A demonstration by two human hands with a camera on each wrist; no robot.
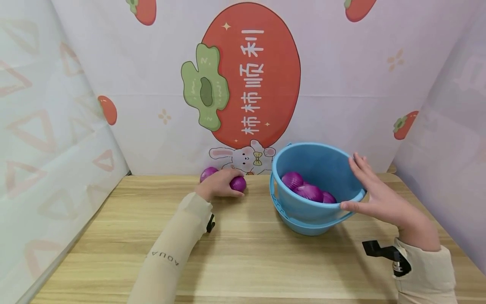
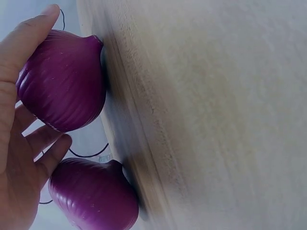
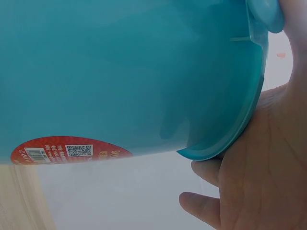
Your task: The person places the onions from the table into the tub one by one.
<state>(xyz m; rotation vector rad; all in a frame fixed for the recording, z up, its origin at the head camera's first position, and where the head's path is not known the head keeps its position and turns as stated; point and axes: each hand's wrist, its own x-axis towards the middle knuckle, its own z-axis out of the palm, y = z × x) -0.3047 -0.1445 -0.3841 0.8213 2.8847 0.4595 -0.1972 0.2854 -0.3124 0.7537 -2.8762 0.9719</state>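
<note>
My left hand (image 1: pixel 220 183) is at the table's back edge, its thumb and fingers around a red onion (image 1: pixel 238 184). In the left wrist view the thumb lies over one side of this onion (image 2: pixel 64 81) and the fingers reach behind it. A second red onion (image 1: pixel 208 173) sits beside the hand, partly covered by it. My right hand (image 1: pixel 383 202) rests spread against the rim of a blue bucket (image 1: pixel 311 217), fingers extended along the right side. Several red onions (image 1: pixel 309 193) lie inside the bucket. The right wrist view shows the palm (image 3: pixel 261 167) against the rim.
The wooden table (image 1: pixel 235 261) runs back to a printed cloth wall (image 1: pixel 326 114) with a big persimmon picture. Cloth also hangs at the left and right sides. The bucket's blue handle (image 1: pixel 282 213) hangs down its front. A red label (image 3: pixel 72 149) is on its side.
</note>
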